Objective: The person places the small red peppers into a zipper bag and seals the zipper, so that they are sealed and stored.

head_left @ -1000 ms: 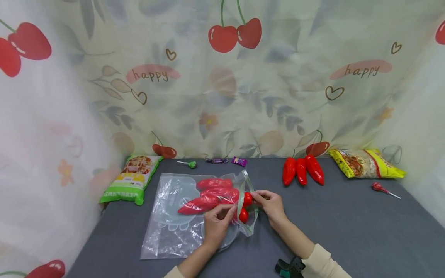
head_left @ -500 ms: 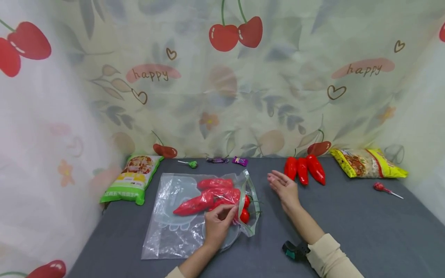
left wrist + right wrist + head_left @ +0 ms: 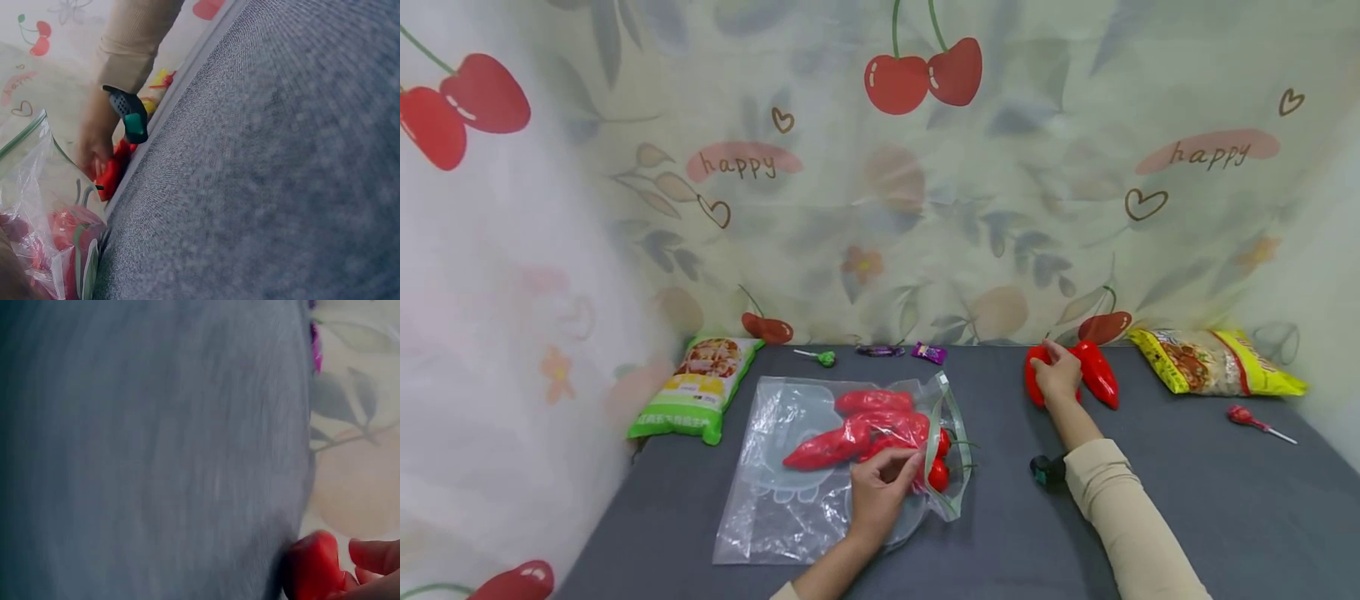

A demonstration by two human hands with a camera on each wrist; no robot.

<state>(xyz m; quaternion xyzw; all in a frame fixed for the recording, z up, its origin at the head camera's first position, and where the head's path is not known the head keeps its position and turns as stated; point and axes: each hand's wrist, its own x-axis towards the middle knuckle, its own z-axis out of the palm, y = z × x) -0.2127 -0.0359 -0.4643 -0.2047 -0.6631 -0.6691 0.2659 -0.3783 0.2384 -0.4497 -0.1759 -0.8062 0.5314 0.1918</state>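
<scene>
My left hand (image 3: pixel 880 492) pinches the edge of a clear zip bag (image 3: pixel 752 525) lying flat near its gaping mouth on the right. Several glossy red peppers (image 3: pixel 823 447) lie inside, two with thin green stems poking out at the opening. At the back right, my right hand (image 3: pixel 1060 375) reaches over loose red peppers. Its thumb and fingers are spread at the leftmost pepper (image 3: pixel 1033 390); a gap shows between a fingertip and the red pepper (image 3: pixel 312 565) in the right wrist view. The middle pepper is mostly hidden by the hand. Another pepper (image 3: pixel 1099 377) lies to its right.
A green-and-white snack bag (image 3: pixel 700 383) stands back left and a yellow snack bag (image 3: pixel 1217 362) back right. Along the back lie a green lollipop (image 3: pixel 826 358) and purple wrapped candies (image 3: pixel 929 353). A red lollipop (image 3: pixel 1242 414) lies right. A patterned curtain (image 3: pixel 880 208) encloses the table.
My right hand has let go of a pepper at the bag's mouth and moved right and back to the loose peppers. The left hand stays on the bag. The head view has shifted slightly.
</scene>
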